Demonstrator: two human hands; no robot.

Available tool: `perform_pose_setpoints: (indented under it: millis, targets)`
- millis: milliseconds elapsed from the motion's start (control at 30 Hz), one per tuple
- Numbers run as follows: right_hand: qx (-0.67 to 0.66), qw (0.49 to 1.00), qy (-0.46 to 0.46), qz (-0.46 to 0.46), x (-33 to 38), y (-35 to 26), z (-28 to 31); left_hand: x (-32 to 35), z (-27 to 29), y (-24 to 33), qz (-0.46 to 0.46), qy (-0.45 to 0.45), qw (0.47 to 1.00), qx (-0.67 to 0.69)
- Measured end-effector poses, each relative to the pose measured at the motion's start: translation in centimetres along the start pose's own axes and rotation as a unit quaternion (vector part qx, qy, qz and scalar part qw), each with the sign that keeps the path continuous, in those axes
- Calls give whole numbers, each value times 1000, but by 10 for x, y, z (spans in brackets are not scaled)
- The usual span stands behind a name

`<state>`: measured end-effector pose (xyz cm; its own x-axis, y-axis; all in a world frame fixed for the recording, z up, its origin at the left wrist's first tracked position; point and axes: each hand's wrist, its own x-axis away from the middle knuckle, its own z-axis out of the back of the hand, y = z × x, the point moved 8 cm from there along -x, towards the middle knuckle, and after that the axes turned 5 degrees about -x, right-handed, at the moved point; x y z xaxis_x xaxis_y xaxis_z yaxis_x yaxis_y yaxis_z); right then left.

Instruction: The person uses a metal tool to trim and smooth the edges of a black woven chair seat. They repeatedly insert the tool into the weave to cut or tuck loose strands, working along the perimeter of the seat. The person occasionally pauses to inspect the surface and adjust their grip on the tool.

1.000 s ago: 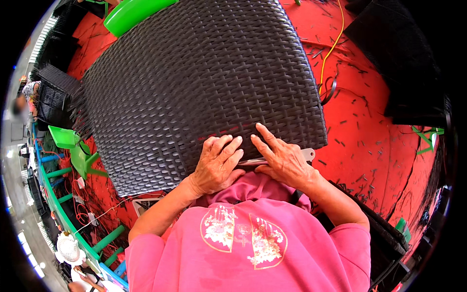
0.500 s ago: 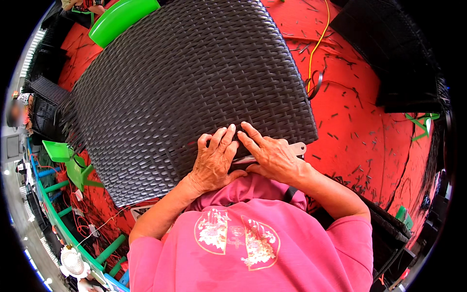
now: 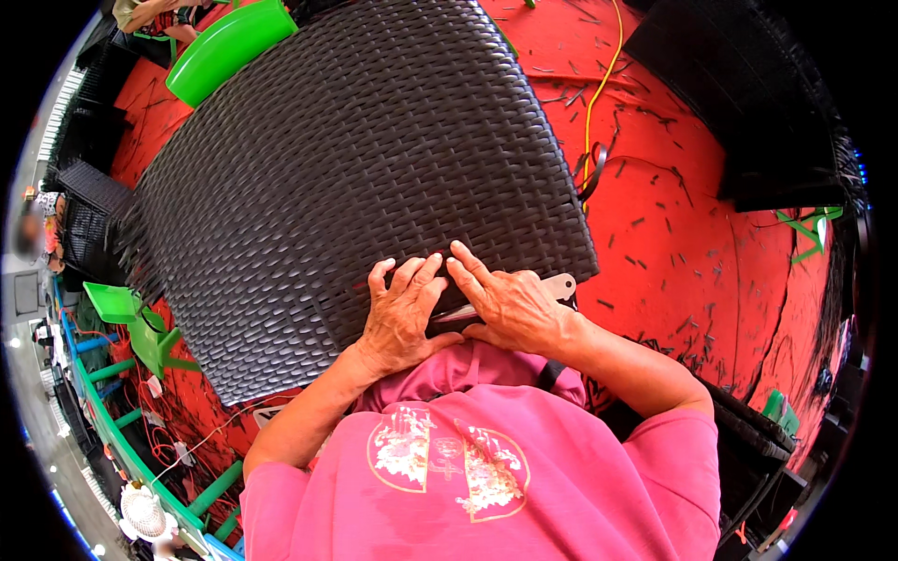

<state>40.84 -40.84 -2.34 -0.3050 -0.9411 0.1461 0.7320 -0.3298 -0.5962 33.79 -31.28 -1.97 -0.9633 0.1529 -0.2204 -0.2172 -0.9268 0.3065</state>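
Observation:
A large dark woven panel of flat plastic-like strips spreads in front of me, its near edge close to my lap. My left hand is bent over that edge, fingers on the weave and thumb on the near side. Beside it, my right hand presses index and middle fingertips on the weave, almost touching the left fingertips. A flat silver metal tool with a round hole in its end lies under the right palm; most of it is hidden. The fingertips cover whatever lies beneath them.
Red floor covering with scattered dark strip scraps lies to the right, crossed by a yellow cord. A green chair touches the panel's far left. Black woven furniture stands at far right. A white fan is at lower left.
The whole view has shifted slightly, the panel's right edge now further left. Both hands stay at the near edge in nearly the same pose; the fingertips sit a little closer to me.

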Motion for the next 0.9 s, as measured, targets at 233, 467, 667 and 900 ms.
perform_pose_setpoints:
  millis: [233, 467, 667, 900]
  targets:
    - [15, 1000, -2, 0, 0, 1, 1, -2, 0, 3, -3, -20, 1000, -18]
    - [-66, 987, 131, 59, 20, 6, 12, -6, 6, 8, -35, 12, 998, -59]
    - [4, 941, 338, -35, 31, 54, 81, -37, 34, 0, -38, 148, 988, -20]
    - [82, 973, 211, -34, -11, 56, 80, -86, 22, -10, 42, 174, 984, -12]
